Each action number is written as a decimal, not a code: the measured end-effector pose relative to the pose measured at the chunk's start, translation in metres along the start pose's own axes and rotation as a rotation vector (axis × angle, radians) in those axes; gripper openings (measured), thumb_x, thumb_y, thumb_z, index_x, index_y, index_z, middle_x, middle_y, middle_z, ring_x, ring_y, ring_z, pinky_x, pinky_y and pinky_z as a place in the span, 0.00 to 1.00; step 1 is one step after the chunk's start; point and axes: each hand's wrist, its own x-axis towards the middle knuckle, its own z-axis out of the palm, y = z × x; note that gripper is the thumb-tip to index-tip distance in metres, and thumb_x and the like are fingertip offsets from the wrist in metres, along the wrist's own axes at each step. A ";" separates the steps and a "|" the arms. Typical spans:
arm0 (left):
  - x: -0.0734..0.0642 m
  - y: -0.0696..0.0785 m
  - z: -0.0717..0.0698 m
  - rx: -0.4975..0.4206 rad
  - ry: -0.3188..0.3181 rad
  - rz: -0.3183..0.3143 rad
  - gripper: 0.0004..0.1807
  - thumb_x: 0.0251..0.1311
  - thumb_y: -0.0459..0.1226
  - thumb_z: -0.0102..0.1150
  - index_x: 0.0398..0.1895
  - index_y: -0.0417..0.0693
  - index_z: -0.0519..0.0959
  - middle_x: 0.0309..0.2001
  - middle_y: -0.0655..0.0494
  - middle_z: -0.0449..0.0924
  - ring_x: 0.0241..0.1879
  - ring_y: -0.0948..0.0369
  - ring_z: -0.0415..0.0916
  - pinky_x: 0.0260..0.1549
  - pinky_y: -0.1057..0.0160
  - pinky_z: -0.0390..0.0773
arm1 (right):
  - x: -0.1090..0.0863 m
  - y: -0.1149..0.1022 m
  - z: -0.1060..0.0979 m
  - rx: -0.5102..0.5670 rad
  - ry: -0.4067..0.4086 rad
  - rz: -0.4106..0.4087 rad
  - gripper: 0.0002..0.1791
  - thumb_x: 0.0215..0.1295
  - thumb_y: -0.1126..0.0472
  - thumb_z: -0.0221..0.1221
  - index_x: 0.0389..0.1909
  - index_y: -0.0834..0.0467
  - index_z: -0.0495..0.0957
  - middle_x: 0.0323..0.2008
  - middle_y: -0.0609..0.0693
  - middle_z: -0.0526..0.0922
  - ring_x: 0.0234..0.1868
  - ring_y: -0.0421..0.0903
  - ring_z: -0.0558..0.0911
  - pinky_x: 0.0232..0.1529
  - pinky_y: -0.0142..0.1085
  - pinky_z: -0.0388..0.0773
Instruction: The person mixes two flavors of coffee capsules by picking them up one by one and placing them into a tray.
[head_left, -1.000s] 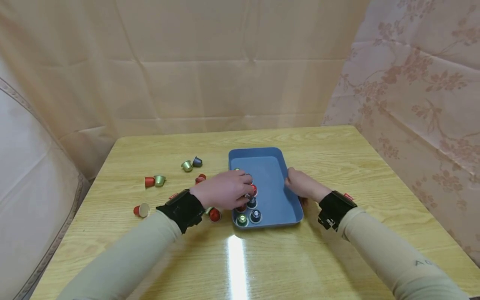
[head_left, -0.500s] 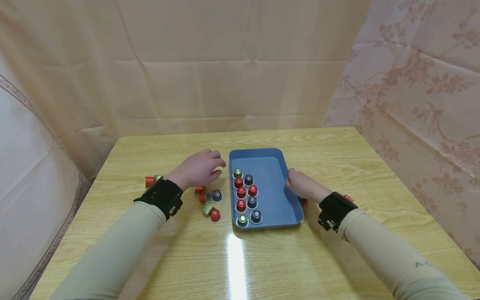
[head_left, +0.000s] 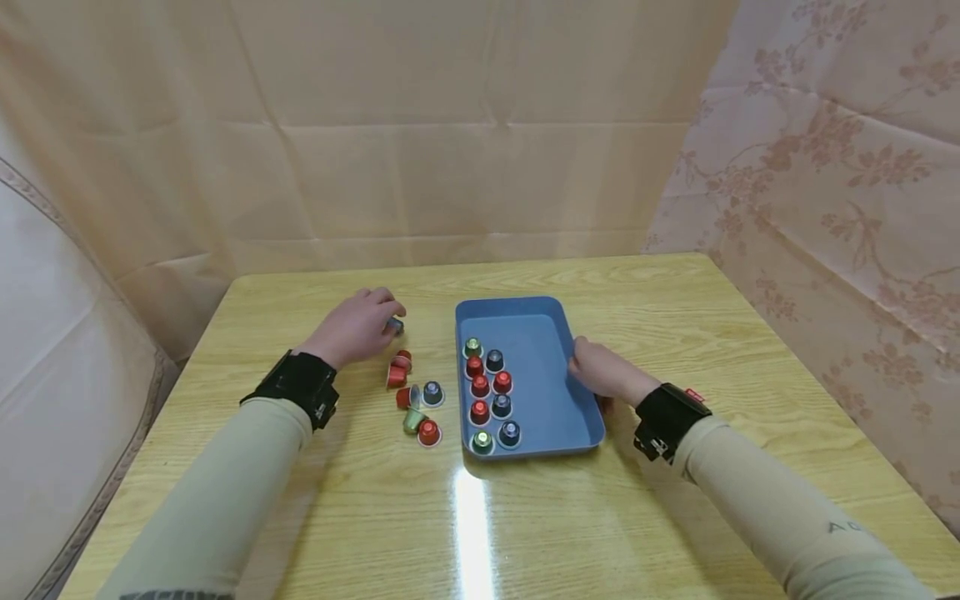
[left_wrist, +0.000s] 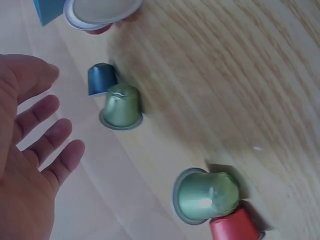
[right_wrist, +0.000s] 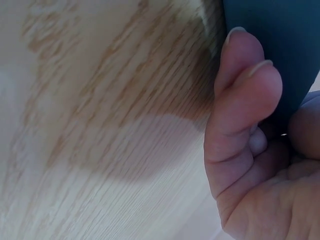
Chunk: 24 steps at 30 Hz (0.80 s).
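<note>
Capsules (head_left: 480, 386), nine of them, stand in the left half of a blue tray (head_left: 543, 358) on the wooden table (head_left: 375, 533) in the head view; the left hand (head_left: 356, 327) is at a dark blue capsule (head_left: 397, 326), the right hand (head_left: 606, 368) at the tray's right edge. Left wrist view: fingers and thumb apart, near that capsule and a green capsule (left_wrist: 121, 107). Right wrist view: curled fingers clamp the tray's wall.

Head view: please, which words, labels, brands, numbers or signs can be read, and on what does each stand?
"A", then an unclear letter, perhaps C or G: right sleeve.
Dark marking, cut off by the frame, unreadable: left sleeve.
Red tag on right wristband: too small to read.
Capsules: no readable text.
</note>
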 end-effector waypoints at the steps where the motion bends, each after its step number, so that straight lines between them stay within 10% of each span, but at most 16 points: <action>1: 0.000 -0.001 0.001 0.002 -0.003 -0.002 0.17 0.58 0.34 0.60 0.52 0.43 0.78 0.51 0.44 0.74 0.51 0.45 0.70 0.51 0.44 0.73 | 0.000 0.000 0.000 0.001 -0.001 0.002 0.12 0.74 0.65 0.36 0.47 0.72 0.59 0.22 0.61 0.75 0.08 0.49 0.76 0.11 0.42 0.77; 24: 0.002 -0.008 0.027 0.061 -0.079 0.012 0.21 0.67 0.35 0.56 0.62 0.44 0.71 0.59 0.44 0.71 0.57 0.42 0.67 0.54 0.40 0.70 | 0.014 -0.017 0.005 -0.014 -0.006 -0.013 0.12 0.74 0.66 0.36 0.47 0.72 0.59 0.21 0.61 0.76 0.08 0.49 0.76 0.10 0.41 0.76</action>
